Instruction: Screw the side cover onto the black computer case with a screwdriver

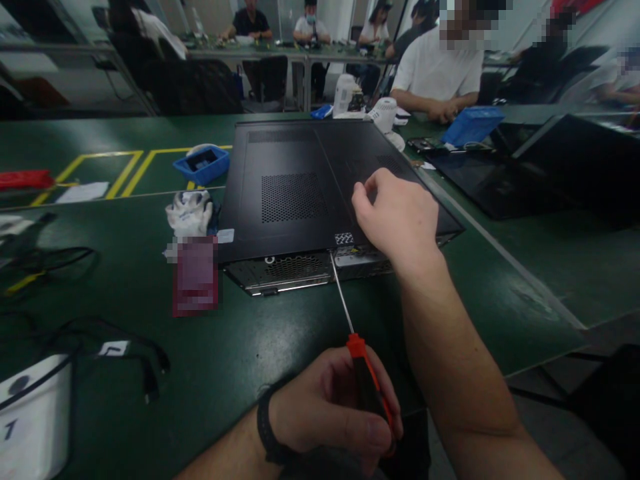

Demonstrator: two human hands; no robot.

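A black desktop computer case (295,157) lies flat on the green table, its vented edge with metal parts facing me. In my left hand (330,413) is a screwdriver (356,347) with a red and black handle, my fingers wrapped around it. Its thin shaft points away from me, and the tip meets the case's near edge beside a metal plate. My right hand (405,213) is over the right part of the case's top, fingers curled inward. What its fingertips hold, if anything, is hidden.
Left of the case are a blue bin (207,167), a crumpled glove (191,212) and a dark red booklet (196,277). Black cables (120,333) and a white device (40,413) are at lower left. A dark panel (485,177) lies right; a person in white (435,67) sits opposite.
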